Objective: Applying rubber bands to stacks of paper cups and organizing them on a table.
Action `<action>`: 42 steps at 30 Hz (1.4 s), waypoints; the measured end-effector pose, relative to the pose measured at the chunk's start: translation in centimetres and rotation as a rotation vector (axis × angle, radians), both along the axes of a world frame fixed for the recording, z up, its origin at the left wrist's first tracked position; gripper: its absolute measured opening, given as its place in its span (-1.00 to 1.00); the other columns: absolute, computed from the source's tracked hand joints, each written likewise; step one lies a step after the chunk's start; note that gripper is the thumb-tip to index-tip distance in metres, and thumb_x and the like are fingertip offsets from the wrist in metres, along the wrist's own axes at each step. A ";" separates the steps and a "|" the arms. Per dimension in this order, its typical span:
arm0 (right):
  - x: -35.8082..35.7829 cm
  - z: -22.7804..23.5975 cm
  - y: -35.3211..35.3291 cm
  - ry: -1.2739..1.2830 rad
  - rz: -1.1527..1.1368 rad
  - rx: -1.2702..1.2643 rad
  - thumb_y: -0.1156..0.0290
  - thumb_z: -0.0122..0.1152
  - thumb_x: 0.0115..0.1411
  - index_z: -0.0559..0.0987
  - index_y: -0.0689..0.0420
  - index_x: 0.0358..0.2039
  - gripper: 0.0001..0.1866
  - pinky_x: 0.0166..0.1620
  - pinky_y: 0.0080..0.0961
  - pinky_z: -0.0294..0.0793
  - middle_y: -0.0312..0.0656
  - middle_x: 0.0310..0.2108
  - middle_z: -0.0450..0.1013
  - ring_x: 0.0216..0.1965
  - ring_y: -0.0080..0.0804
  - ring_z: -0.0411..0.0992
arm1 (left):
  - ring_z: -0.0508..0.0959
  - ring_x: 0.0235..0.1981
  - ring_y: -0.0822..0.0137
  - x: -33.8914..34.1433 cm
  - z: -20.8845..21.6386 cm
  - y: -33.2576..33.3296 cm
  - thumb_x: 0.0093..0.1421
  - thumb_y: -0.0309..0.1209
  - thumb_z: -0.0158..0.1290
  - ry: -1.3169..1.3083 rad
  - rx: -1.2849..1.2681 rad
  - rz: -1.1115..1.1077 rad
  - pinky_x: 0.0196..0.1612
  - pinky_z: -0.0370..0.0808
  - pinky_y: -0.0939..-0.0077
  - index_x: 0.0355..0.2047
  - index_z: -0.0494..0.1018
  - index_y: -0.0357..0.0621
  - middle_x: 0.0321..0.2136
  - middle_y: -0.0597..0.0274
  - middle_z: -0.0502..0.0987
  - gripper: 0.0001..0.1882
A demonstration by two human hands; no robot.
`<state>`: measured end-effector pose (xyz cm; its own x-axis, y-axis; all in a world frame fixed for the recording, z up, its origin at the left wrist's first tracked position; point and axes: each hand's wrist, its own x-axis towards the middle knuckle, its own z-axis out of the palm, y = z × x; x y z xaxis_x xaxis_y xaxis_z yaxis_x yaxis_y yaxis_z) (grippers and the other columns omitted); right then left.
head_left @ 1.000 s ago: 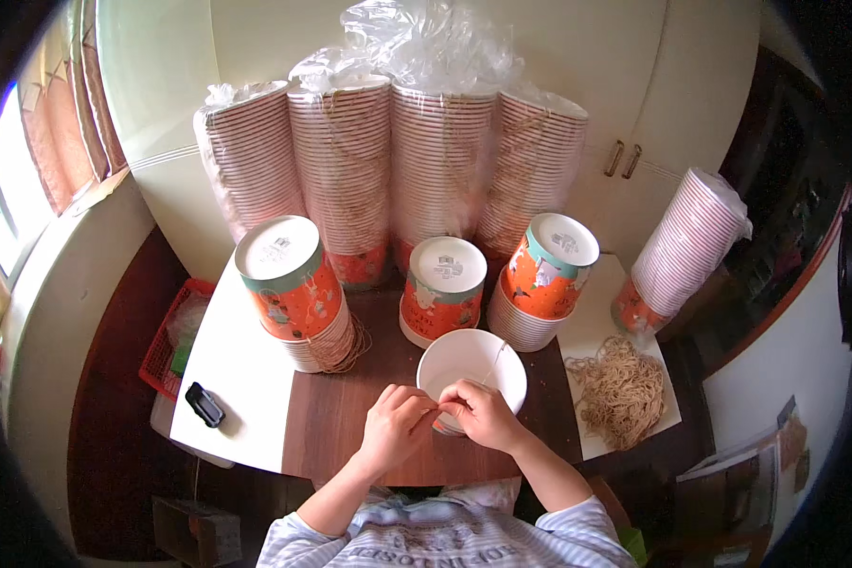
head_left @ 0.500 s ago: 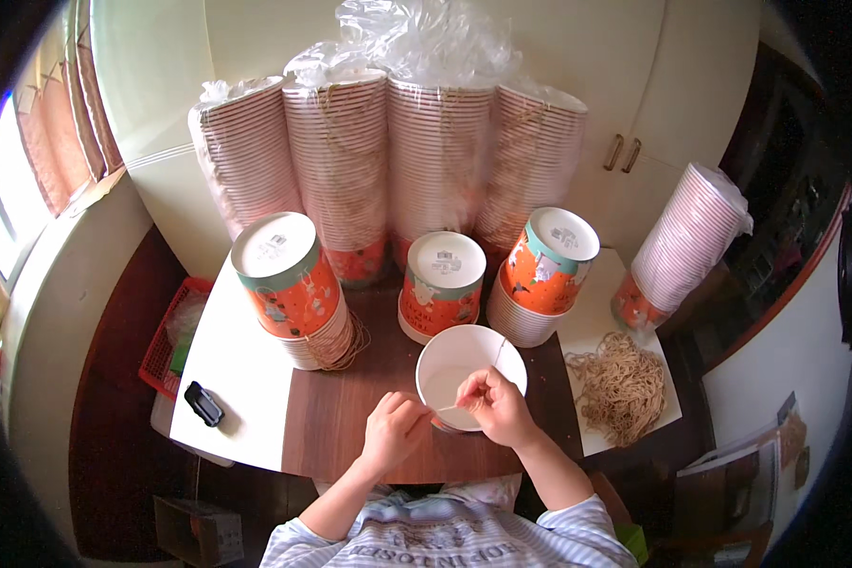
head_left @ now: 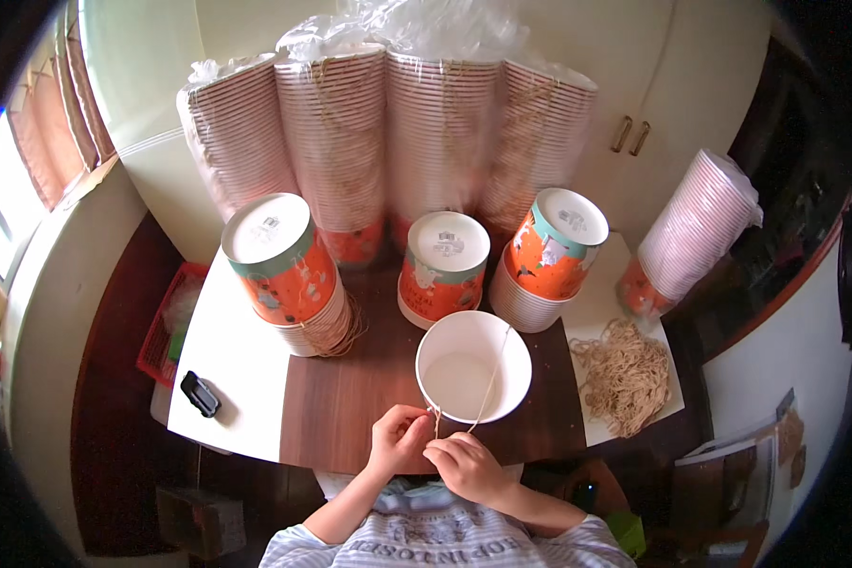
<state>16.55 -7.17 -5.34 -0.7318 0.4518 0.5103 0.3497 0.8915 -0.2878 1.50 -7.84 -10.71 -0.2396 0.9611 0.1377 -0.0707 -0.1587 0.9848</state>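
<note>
Right hand (head_left: 469, 468) curled nearly closed, fingertips pinching beige twine (head_left: 490, 381); left hand (head_left: 399, 440) half-curled just beside it, its grip unclear; both sit nearer the body than half a second ago, now clear of the white-lined bucket (head_left: 442, 367); this stands mouth up on the brown tabletop (head_left: 341, 412), long axis roughly vertical; the twine slants from its far-right rim toward the right hand.

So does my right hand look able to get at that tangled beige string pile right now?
Probably yes: only open tabletop lies between your right hand and the string pile, though that hand appears to be holding a thin string.
</note>
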 end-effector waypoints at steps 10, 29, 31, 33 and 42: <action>-0.4 -0.9 0.1 0.018 0.016 0.051 0.49 0.03 -0.04 0.36 0.18 -0.33 -0.79 -0.25 -0.44 0.32 -0.20 -0.36 0.34 -0.42 -0.39 0.36 | 0.44 -0.41 0.57 -0.3 0.9 -0.5 0.13 -0.48 0.00 -0.411 -0.267 -0.278 -0.32 0.40 0.71 -0.37 0.45 -0.31 -0.44 0.32 0.50 -0.87; 0.7 -1.2 1.5 -0.003 -0.231 -0.071 0.47 0.04 0.06 0.38 0.18 -0.31 -0.83 -0.24 -0.39 0.38 -0.16 -0.43 0.42 -0.34 -0.28 0.43 | 0.43 -0.41 0.57 -0.2 0.7 0.6 0.07 -0.52 0.07 -0.325 -0.252 -0.289 -0.29 0.39 0.72 -0.46 0.40 -0.24 -0.48 0.34 0.46 -0.93; 0.7 -1.1 1.8 0.002 -0.272 -0.060 0.47 0.06 0.05 0.39 0.17 -0.34 -0.86 -0.23 -0.37 0.37 -0.15 -0.45 0.43 -0.35 -0.28 0.44 | 0.42 -0.42 0.57 0.3 0.4 0.9 0.08 -0.52 0.06 -0.338 -0.203 -0.253 -0.30 0.39 0.71 -0.46 0.39 -0.22 -0.48 0.36 0.45 -0.93; 0.8 -1.3 2.1 0.018 -0.283 -0.047 0.47 0.10 0.02 0.40 0.14 -0.37 -0.86 -0.25 -0.37 0.37 -0.18 -0.47 0.43 -0.38 -0.28 0.43 | 0.42 -0.42 0.57 0.8 0.5 1.0 0.09 -0.52 0.05 -0.386 -0.195 -0.256 -0.30 0.39 0.71 -0.47 0.38 -0.22 -0.48 0.36 0.45 -0.93; 0.9 -0.8 2.1 -0.037 -0.308 -0.007 0.42 0.13 0.00 0.44 0.12 -0.43 -0.89 -0.27 -0.44 0.35 -0.24 -0.51 0.45 -0.40 -0.38 0.44 | 0.44 -0.35 0.55 1.3 -0.3 0.7 0.11 -0.51 0.02 -0.402 -0.209 -0.258 -0.26 0.39 0.70 -0.38 0.43 -0.29 -0.41 0.30 0.48 -0.90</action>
<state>17.46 -5.08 -6.16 -0.5781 0.6587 0.4816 0.6137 0.7400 -0.2754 2.80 -7.11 -11.01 0.0143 0.9930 -0.1172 -0.4605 0.1105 0.8807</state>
